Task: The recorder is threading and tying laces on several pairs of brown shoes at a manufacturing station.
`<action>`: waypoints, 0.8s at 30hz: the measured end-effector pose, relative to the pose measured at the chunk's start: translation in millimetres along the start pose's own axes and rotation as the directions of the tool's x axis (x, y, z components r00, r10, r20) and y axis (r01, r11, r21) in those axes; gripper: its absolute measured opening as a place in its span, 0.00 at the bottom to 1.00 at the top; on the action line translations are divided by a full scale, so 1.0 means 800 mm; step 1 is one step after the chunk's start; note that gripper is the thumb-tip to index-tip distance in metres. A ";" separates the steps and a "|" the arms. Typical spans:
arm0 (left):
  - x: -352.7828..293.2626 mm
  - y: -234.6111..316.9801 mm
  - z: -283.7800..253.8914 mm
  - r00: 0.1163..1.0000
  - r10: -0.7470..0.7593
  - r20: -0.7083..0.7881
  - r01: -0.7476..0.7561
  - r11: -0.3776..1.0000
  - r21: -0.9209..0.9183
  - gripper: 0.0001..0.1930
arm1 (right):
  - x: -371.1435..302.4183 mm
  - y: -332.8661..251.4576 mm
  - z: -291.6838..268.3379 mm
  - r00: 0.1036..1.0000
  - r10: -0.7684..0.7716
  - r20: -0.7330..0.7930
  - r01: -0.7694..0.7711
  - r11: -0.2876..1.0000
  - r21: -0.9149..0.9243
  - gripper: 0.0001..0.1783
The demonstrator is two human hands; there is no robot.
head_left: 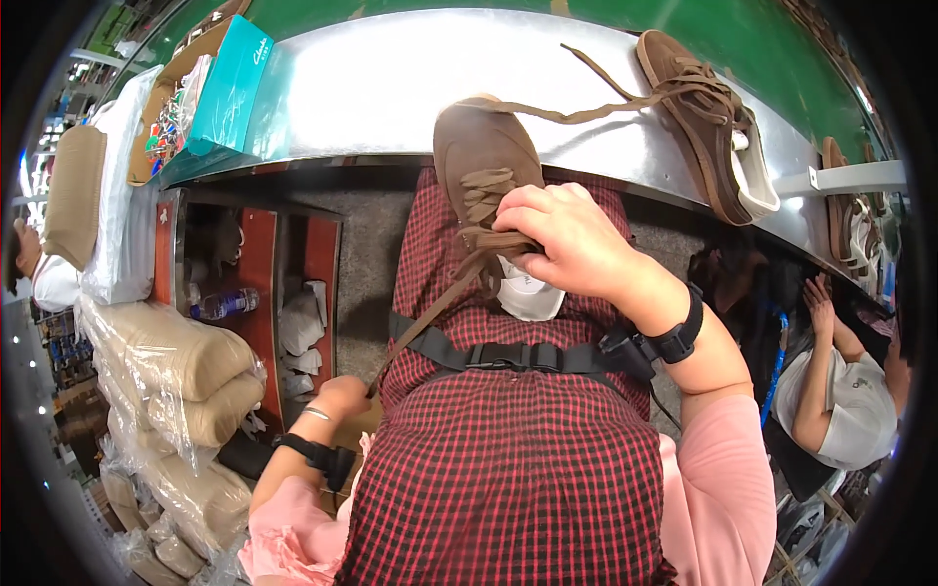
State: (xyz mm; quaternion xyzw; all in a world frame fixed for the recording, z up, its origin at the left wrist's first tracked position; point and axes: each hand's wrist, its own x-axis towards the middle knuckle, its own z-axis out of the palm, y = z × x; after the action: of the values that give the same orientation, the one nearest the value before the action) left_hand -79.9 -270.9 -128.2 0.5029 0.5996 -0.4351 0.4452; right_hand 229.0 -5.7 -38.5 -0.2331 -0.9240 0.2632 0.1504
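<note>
A brown lace-up shoe [469, 146] points toe-away above my lap, its toe overlapping the near edge of the metal table. My right hand [562, 234] is closed on its right side at the lacing, with the fingers over the laces. A white insole [529, 293] shows below that hand. From the lacing, a flat brown shoelace [430, 314] runs taut down to my left hand [342, 398], which is closed on it at the lower left. A second brown shoe [696, 112] lies tilted on the table at the right, its loose lace trailing left to the first shoe's toe.
The metal table [342, 78] spans the far side. On its left stands a teal box [227, 93] with small coloured items. Plastic-wrapped beige bundles [176, 361] are stacked at the left, beside an open cabinet [259, 264]. More shoes [852, 230] and another person [840, 391] are at the right.
</note>
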 end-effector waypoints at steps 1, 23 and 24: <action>-0.001 0.012 -0.012 0.997 0.040 -0.065 -0.042 0.999 -0.025 0.17 | -0.006 -0.003 0.000 0.995 -0.009 -0.096 0.012 0.999 0.030 0.21; -0.217 0.199 -0.304 0.137 0.902 -0.410 -0.985 0.079 -0.155 0.23 | -0.054 -0.083 -0.184 0.962 -0.194 -0.192 0.254 0.893 0.371 0.16; -0.228 0.185 -0.308 0.265 0.906 -0.330 -0.952 0.193 -0.236 0.20 | -0.060 -0.070 -0.184 0.987 -0.098 -0.126 0.147 0.866 0.477 0.15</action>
State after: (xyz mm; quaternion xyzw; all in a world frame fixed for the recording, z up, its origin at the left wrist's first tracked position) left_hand 61.0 -54.0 93.2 0.6857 0.2709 0.0823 0.6706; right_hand 308.8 -10.7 105.4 -0.1413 -0.8330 0.4644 0.2653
